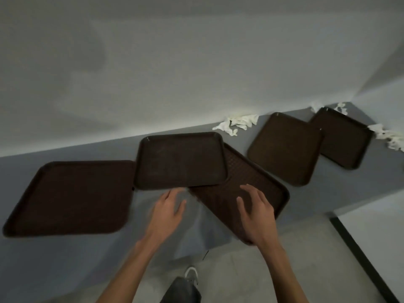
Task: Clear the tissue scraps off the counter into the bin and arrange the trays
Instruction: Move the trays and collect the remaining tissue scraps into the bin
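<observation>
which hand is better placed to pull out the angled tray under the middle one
Right: the right hand is spread over the angled tray, while the left hand is over the counter beside the middle tray.

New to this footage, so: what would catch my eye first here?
Five dark trays lie askew along the grey counter, two overlapping mid-counter. The left hand and right hand, fingers spread, reach at that pair; white tissue scraps sit against the wall behind.
</observation>
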`<act>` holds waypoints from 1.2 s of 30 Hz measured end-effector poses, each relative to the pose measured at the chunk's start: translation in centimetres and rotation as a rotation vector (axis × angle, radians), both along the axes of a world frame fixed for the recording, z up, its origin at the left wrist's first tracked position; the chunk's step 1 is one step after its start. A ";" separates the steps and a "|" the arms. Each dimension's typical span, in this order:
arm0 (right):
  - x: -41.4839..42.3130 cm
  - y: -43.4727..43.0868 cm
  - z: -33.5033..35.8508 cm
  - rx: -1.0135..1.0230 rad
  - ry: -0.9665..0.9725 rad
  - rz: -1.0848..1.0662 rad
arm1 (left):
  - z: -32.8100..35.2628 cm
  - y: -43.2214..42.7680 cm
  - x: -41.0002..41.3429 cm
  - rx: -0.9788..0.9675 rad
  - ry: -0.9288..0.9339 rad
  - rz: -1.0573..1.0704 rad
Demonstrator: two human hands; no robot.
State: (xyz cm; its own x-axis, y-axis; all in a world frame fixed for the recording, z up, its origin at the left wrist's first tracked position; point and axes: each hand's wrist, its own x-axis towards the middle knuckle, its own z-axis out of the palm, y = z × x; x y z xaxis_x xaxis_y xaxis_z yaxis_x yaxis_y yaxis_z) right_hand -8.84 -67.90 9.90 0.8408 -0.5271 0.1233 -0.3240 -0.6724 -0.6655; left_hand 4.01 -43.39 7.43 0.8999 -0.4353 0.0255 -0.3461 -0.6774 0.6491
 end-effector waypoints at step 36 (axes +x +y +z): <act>13.7 -35.8 -16.8 -0.378 0.428 0.256 | -10.4 -40.1 30.9 0.357 0.170 0.085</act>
State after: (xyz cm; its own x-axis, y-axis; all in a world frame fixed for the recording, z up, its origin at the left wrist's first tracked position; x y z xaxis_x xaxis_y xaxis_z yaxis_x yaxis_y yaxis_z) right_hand 4.86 -103.70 -6.88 0.9507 -0.2885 -0.1140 -0.3070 -0.9276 -0.2130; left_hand 34.87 -83.54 -2.99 0.9116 -0.3136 -0.2659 -0.1869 -0.8921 0.4113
